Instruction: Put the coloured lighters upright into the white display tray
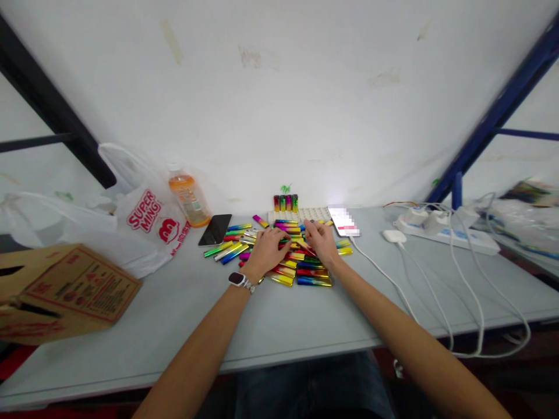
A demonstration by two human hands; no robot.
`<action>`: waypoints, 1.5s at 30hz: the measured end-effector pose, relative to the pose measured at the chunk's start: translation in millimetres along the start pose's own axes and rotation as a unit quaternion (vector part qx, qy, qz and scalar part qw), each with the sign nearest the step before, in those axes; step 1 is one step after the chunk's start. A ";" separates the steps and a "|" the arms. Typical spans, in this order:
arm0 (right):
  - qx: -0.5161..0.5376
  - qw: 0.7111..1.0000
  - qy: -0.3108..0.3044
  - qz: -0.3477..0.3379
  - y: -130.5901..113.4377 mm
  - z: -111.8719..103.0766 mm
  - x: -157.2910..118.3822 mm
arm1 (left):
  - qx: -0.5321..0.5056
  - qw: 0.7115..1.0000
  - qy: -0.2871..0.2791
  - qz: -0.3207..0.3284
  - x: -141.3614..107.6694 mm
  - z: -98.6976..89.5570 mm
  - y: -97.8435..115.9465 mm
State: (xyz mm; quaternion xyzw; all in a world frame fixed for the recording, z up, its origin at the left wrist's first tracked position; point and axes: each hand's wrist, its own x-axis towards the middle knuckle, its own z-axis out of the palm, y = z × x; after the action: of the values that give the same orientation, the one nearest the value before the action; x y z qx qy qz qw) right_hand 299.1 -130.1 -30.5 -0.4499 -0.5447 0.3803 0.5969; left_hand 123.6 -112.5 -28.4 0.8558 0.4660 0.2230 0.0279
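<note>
Shiny metallic lighter-shaped pieces (314,281) in blue, red, gold, green and silver lie in a loose pile in front of me. My left hand (268,251), a watch at its wrist, is over the middle of the pile with its fingers curled down and closed among the pieces. At the pile's right side my right hand (320,240) is closed, thumb and fingers drawn together. What either hand grips is hidden. Behind the hands lies a cream tray with small holes (314,214). Several coloured pieces (286,203) stand upright in a row at its left end.
A dark phone (215,230) lies left of the pile; a lit phone (343,221) on a cable lies right. Further left are an orange bottle (190,199), a white plastic bag (144,227) and a cardboard box (74,291). A power strip (449,233) with trailing white cables is at right.
</note>
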 end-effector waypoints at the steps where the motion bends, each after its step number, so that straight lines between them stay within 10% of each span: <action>1: -0.021 1.000 0.007 -0.009 2.0 -0.1 0.4 | 0.000 1.000 -0.001 -0.001 -0.1 -0.1 0.3; 45: -0.078 0.996 0.014 -0.038 3.7 4.2 -2.5 | -0.003 1.000 -0.004 -0.003 -0.3 -2.1 3.2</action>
State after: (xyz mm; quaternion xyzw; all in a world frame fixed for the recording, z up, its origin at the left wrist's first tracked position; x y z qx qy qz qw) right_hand 294.8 -130.8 -34.8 -0.4796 -0.5810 0.3076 0.5812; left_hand 125.2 -114.9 -25.8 0.8552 0.4675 0.2212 0.0329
